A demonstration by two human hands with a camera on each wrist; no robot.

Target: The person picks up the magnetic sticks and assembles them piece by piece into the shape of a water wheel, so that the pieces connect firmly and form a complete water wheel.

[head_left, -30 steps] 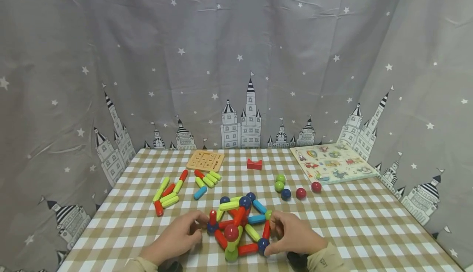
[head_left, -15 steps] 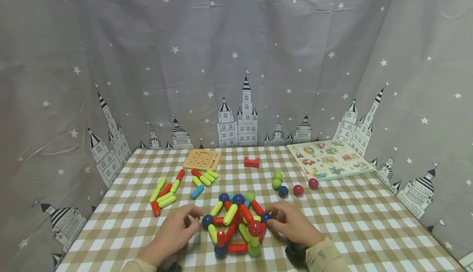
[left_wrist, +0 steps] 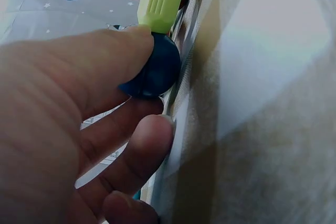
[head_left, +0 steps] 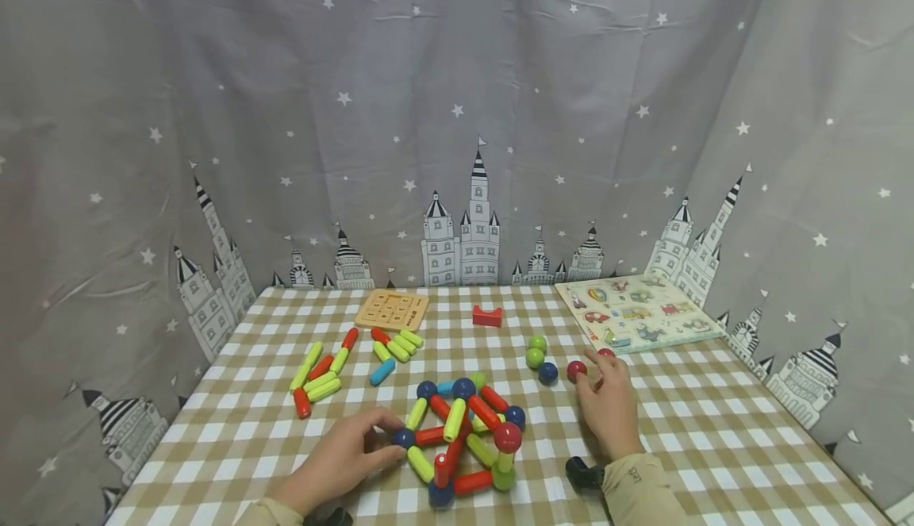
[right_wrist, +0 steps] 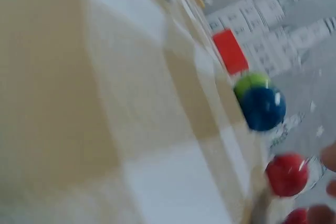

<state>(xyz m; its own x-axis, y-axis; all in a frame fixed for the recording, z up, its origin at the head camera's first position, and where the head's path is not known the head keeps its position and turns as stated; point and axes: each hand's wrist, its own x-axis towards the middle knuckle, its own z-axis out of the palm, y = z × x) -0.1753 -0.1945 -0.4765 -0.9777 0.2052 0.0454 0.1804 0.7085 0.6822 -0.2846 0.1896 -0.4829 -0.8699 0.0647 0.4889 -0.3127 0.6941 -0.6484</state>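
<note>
A construction of coloured rods and balls stands on the checked cloth in front of me. My left hand pinches a blue ball at its left corner, thumb on one side and fingers on the other. A yellow-green rod joins that ball. At the front a red ball tops a short upright rod, and a red rod stands up from another blue ball. My right hand reaches over two loose red balls, fingers apart. The nearer red ball lies by its fingertips; the farther red ball is partly hidden.
Green balls and a blue ball lie left of the right hand. Loose rods are spread at the left. Behind are a wooden number board, a red block and a picture puzzle board.
The construction has turned between the hands. My right hand has let go of its right side and moved right and away to the red balls; the left now pinches the left blue ball.
</note>
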